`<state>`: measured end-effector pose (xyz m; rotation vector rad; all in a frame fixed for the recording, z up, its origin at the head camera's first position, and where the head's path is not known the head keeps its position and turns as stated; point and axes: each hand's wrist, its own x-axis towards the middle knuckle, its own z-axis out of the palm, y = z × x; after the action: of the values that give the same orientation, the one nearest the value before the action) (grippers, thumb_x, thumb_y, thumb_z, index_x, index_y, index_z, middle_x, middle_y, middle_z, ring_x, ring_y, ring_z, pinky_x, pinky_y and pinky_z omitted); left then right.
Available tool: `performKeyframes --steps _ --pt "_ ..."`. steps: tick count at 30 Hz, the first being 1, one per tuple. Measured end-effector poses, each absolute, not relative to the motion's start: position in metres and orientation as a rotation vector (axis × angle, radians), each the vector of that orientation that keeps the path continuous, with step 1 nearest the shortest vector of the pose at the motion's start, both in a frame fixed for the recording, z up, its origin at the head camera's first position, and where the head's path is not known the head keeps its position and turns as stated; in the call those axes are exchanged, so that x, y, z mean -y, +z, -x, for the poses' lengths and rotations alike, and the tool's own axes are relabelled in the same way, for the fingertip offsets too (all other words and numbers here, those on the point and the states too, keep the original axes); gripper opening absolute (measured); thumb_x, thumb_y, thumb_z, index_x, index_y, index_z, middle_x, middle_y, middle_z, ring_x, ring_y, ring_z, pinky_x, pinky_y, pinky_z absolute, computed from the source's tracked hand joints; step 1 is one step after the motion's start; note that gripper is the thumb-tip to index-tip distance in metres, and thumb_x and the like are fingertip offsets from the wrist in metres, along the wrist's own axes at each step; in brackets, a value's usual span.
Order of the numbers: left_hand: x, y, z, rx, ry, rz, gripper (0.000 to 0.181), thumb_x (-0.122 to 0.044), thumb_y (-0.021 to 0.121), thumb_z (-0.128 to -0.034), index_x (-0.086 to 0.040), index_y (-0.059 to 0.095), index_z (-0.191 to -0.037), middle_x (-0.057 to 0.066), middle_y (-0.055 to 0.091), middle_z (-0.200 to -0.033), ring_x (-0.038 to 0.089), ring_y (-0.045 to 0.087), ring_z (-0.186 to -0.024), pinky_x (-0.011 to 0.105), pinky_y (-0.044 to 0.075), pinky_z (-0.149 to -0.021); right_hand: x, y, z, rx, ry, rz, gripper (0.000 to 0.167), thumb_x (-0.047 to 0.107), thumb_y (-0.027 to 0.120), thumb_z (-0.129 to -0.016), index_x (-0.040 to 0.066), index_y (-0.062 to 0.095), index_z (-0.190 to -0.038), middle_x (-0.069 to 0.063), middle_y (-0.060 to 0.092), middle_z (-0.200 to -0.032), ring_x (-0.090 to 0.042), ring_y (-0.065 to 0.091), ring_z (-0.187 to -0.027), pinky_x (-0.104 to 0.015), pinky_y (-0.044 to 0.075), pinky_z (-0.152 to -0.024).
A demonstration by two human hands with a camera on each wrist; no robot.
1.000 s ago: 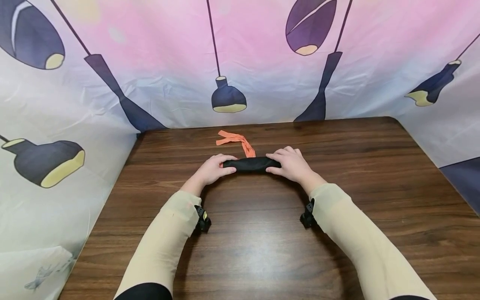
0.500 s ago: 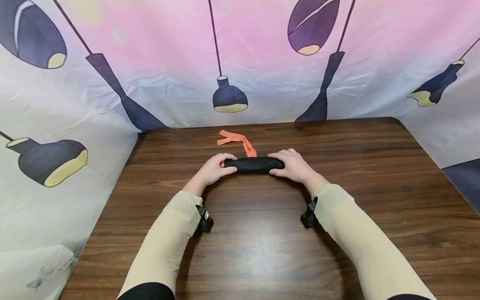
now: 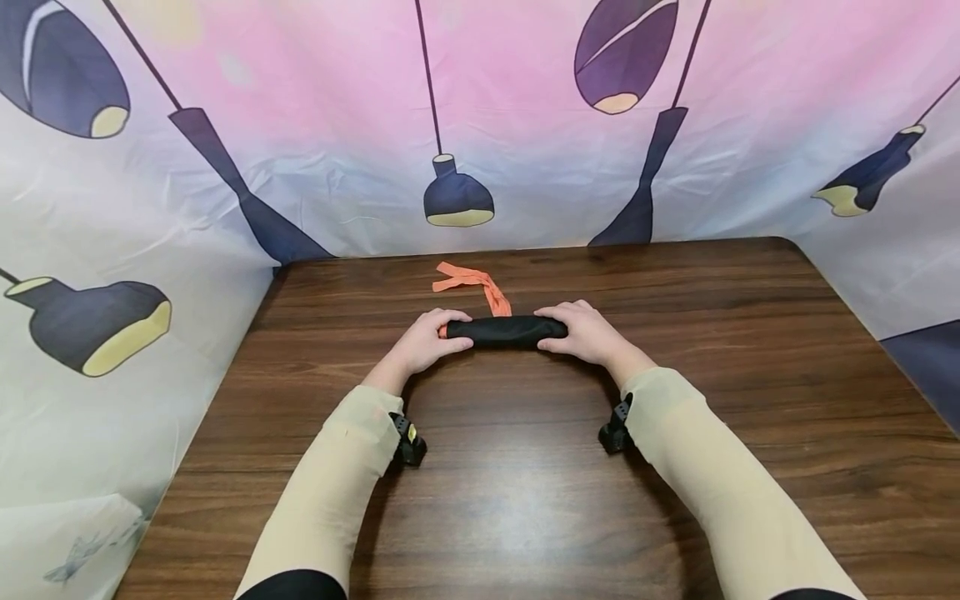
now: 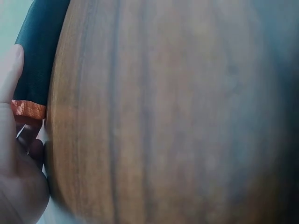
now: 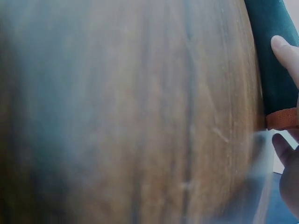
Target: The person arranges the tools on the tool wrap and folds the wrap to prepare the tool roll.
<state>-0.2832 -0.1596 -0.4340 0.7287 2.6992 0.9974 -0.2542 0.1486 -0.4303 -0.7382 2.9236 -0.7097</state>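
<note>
A black fabric roll (image 3: 506,332) with orange edging lies crosswise on the brown wooden table, toward its far side. My left hand (image 3: 427,340) holds the left end, thumb along the near side and fingers over the far side. At the right end, my right hand (image 3: 585,332) grips the roll in the same way. Orange ribbon ties (image 3: 480,279) stretch from behind the roll onto the table. In the left wrist view the orange edging (image 4: 29,109) shows beside the thumb. The right wrist view shows orange trim (image 5: 281,119) at that end too.
The wooden table (image 3: 495,483) reaches to a patterned curtain (image 3: 360,183) behind it. Printed lamps on the curtain are flat. A black wrist camera (image 3: 408,440) is strapped to the left sleeve, another wrist camera (image 3: 617,427) to the right sleeve.
My right hand has slid slightly outward to the right along the roll and sits a little lower. My left hand and the orange ties stay almost where they were.
</note>
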Motion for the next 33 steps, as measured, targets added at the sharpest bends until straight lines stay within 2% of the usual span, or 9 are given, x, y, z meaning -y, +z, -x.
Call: performKeyframes --steps 11,19,25,33 --pt "0.1587 -0.4343 0.2838 -2.668 1.049 -0.71 0.045 -0.043 0.065 -0.0858 -0.022 0.059 -0.125 0.008 0.047 -0.132 0.028 0.041 -0.121 0.047 0.034 -0.097 -0.1513 -0.4296 0.2567 -2.858 -0.773 0.642 0.06 0.048 0.063 -0.086 0.022 0.049 -0.138 -0.011 0.049 -0.133 -0.031 0.04 -0.12 -0.049 0.034 -0.097" --pt "0.1598 -0.4328 0.282 -2.672 1.048 -0.721 0.043 -0.04 0.064 -0.0875 -0.02 0.059 -0.125 0.009 0.047 -0.131 0.028 0.041 -0.121 0.047 0.034 -0.097 -0.1501 -0.4283 0.2585 -2.831 -0.77 0.623 0.06 0.048 0.062 -0.086 0.022 0.048 -0.138 -0.01 0.048 -0.134 -0.03 0.039 -0.12 -0.048 0.034 -0.097" --pt "0.1596 -0.4352 0.2814 -2.682 1.017 -0.718 0.043 -0.042 0.062 -0.0884 -0.022 0.057 -0.126 0.005 0.045 -0.135 0.03 0.035 -0.124 0.049 0.031 -0.098 -0.1501 -0.4296 0.2588 -2.83 -0.763 0.625 0.059 0.048 0.062 -0.087 0.022 0.048 -0.138 -0.01 0.049 -0.134 -0.03 0.039 -0.119 -0.048 0.035 -0.096" --pt "0.1591 -0.4354 0.2819 -2.681 1.006 -0.69 0.043 -0.044 0.062 -0.0876 -0.025 0.057 -0.125 0.002 0.048 -0.134 0.028 0.037 -0.12 0.048 0.033 -0.096 -0.15 -0.4306 0.259 -2.832 -0.757 0.62 0.06 0.05 0.061 -0.087 0.024 0.047 -0.139 -0.009 0.048 -0.134 -0.029 0.039 -0.12 -0.048 0.035 -0.096"
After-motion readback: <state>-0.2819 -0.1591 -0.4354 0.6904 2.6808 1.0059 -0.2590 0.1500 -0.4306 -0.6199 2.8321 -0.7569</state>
